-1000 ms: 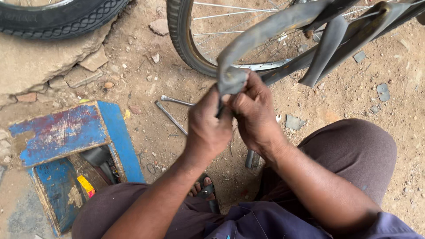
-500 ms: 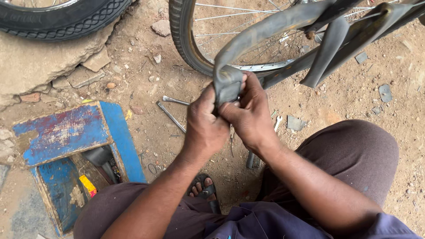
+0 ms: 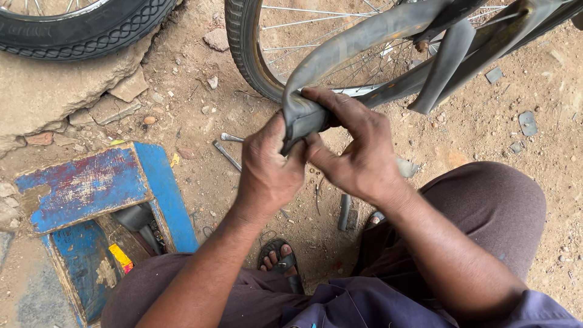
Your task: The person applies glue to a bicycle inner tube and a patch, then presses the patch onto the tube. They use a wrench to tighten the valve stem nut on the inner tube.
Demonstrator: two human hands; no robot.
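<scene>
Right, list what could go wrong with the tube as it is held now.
Both hands pinch a sharp fold in the grey inner tube: the left hand and the right hand press it hard, so the rubber might crease or crack there. The tube runs back against the bicycle wheel, where it could snag on the spokes. Metal tyre levers lie loose on the gritty ground below; a dropped tube may pick up grit.
</scene>
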